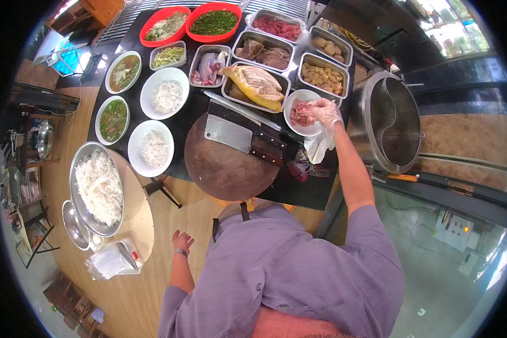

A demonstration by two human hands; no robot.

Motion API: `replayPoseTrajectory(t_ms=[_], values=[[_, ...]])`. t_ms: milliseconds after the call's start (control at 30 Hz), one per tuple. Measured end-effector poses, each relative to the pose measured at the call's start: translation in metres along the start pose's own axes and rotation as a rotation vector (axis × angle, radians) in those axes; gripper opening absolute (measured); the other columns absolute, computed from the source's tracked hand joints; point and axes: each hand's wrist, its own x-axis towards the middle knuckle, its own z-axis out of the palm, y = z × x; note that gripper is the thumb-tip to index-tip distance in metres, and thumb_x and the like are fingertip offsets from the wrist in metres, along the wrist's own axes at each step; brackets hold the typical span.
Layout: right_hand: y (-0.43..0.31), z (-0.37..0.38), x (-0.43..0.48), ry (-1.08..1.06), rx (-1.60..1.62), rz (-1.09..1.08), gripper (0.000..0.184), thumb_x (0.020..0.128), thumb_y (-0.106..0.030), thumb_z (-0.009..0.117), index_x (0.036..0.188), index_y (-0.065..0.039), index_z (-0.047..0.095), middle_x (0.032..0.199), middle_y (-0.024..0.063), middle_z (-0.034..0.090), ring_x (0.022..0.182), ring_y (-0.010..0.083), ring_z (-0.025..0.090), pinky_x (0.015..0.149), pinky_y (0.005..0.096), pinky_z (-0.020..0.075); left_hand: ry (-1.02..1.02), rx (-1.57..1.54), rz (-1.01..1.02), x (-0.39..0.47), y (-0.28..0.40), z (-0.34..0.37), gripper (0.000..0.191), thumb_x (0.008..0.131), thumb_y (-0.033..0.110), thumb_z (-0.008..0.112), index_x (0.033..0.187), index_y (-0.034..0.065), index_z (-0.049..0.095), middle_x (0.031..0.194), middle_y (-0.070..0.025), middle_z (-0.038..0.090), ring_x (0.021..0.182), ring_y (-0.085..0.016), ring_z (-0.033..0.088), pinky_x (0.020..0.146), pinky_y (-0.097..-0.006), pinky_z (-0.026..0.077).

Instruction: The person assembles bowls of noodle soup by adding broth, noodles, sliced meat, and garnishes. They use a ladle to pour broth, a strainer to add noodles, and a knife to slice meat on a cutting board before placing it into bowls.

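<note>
My right hand point(326, 113), in a clear plastic glove, has its fingers in the raw sliced meat point(301, 111) in a white bowl point(288, 121); whether it grips any is unclear. My bare left hand point(183, 241) hangs low beside my body, fingers apart, holding nothing. Left of the bowl, two cleavers point(229, 132) rest on a round wooden chopping block point(232, 177), beside a long steel tool point(241, 110). Behind are a tray with a yellow-skinned chicken piece point(255, 86) and a tray of dark cooked meat point(264, 55). White rice noodles lie in two bowls point(164, 94) at the left.
Red baskets of chopped greens point(214, 23) and sliced onion point(167, 27) stand at the back. Two soup bowls point(113, 119) line the table's left side. A large divided steel pot point(391, 122) stands right. A noodle basin point(98, 188) sits on a round stool at lower left.
</note>
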Motion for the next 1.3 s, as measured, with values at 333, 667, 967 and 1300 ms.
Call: replayPoseTrajectory(t_ms=[333,667,967,1300], values=[[-0.009,0.017,-0.003,-0.082,-0.290,-0.106,0.027,0.083,-0.010,0.069,0.109,-0.004,0.073,0.104,0.0161,0.074,0.089,0.0274,0.072,0.082,0.0393,0.0582,-0.106,0.062,0.051,-0.044,-0.008,0.073,0.082,0.083,-0.001,0.059,0.158,0.0056,0.027,0.118,-0.0129,0.059,0.091,-0.024,0.062,0.079,-0.0444,0.061],[0.016,0.026,0.004,0.263,-0.908,-0.617,0.029,0.085,-0.014,0.066,0.113,-0.007,0.073,0.101,0.0136,0.074,0.096,0.0315,0.070,0.092,0.0341,0.0536,-0.099,0.252,0.159,-0.052,0.001,0.104,0.079,0.081,-0.002,0.056,0.156,0.0077,0.035,0.130,-0.0138,0.057,0.093,-0.021,0.063,0.074,-0.0409,0.059],[0.014,-0.006,0.011,-0.220,0.128,-0.018,0.015,0.088,-0.016,0.066,0.099,-0.007,0.071,0.078,0.0076,0.070,0.075,0.0141,0.068,0.073,0.0304,0.0556,-0.129,0.720,0.545,-0.080,0.032,0.131,0.064,0.083,0.003,0.056,0.147,0.0059,0.049,0.122,-0.0177,0.066,0.093,-0.025,0.069,0.077,-0.0383,0.058],[0.009,0.000,-0.003,-0.187,-0.169,-0.030,0.019,0.084,-0.005,0.069,0.102,-0.002,0.073,0.105,0.0138,0.074,0.087,0.0269,0.072,0.079,0.0358,0.0566,-0.165,1.210,1.084,-0.145,0.086,0.173,0.040,0.085,0.006,0.059,0.125,0.0025,0.064,0.110,-0.0218,0.070,0.094,-0.039,0.068,0.085,-0.0464,0.055]])
